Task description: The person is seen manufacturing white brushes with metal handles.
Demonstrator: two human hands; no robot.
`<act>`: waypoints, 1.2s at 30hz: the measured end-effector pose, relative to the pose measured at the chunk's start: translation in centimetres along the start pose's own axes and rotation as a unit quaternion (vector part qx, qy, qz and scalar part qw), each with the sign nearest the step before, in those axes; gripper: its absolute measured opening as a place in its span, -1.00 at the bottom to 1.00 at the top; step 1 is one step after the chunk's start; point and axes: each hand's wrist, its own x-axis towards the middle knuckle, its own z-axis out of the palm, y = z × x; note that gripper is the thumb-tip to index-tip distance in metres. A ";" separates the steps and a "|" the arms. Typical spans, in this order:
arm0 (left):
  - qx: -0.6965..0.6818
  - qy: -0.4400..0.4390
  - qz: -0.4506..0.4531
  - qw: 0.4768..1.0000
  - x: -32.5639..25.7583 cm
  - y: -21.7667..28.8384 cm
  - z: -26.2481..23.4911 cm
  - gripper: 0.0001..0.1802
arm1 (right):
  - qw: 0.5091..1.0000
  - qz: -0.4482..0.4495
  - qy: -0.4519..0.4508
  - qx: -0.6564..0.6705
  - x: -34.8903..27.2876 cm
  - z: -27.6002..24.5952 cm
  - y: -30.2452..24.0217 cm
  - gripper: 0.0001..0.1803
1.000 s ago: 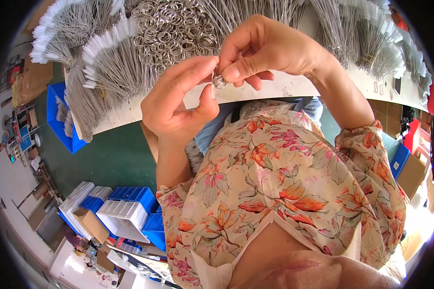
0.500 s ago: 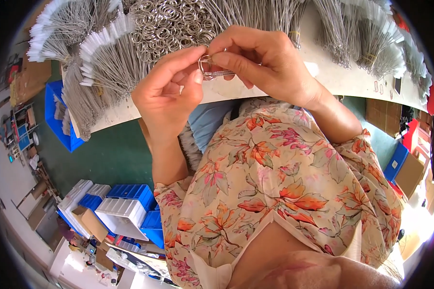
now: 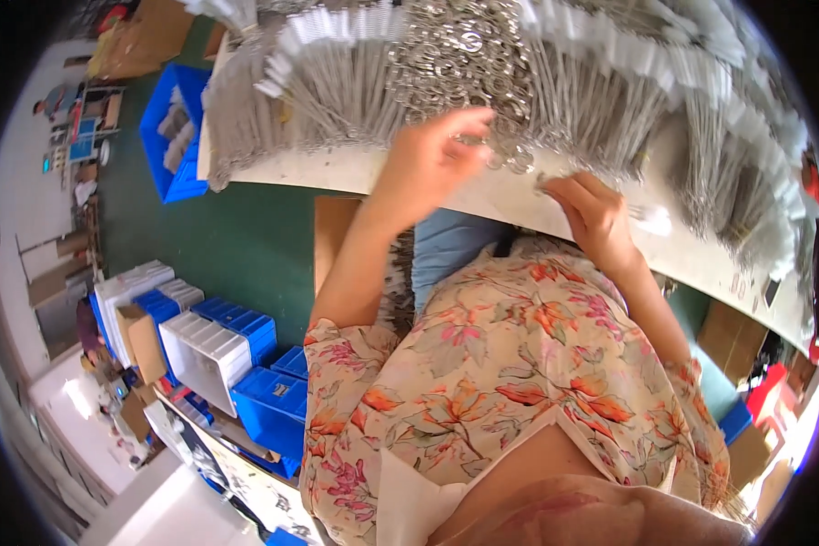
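I can see on my feed a dark green floor (image 3: 237,246) below the pale worktop (image 3: 300,171), blue and white plastic crates (image 3: 278,405) stacked beside a cardboard box (image 3: 136,341) at left, a pale wall (image 3: 18,282) beyond them, and white light (image 3: 805,428) glaring at lower right.

rings (image 3: 464,55): silver | bristles (image 3: 337,25): white | tabletop (image 3: 337,166): cream | shirt (image 3: 510,364): orange-pink floral

Blurred left hand (image 3: 435,164), indistinct small piece (image 3: 541,182) in right hand (image 3: 598,215).
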 end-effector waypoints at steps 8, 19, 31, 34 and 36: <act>0.537 0.368 -0.064 0.756 1.0 -8.0 -28.0 -0.64 | 0.985 -0.081 0.135 -0.075 -2.0 0.1 2.4 -0.82; 0.490 0.271 -0.276 0.781 4.4 -8.9 -28.5 -0.71 | 0.988 0.088 0.101 -0.081 14.0 -2.2 8.4 -0.76; 0.145 0.352 -0.181 0.907 -1.6 -5.3 -19.8 -0.87 | 0.987 0.139 -0.004 -0.086 17.8 -0.7 11.5 -0.70; -0.001 0.411 -0.112 0.905 -2.8 -6.3 -17.0 -0.87 | 0.990 0.134 0.000 -0.042 17.6 -0.8 12.0 -0.71; 0.037 0.415 -0.070 0.906 -2.9 -7.4 -16.2 -0.85 | 0.988 0.150 -0.011 -0.031 17.1 -2.2 10.6 -0.72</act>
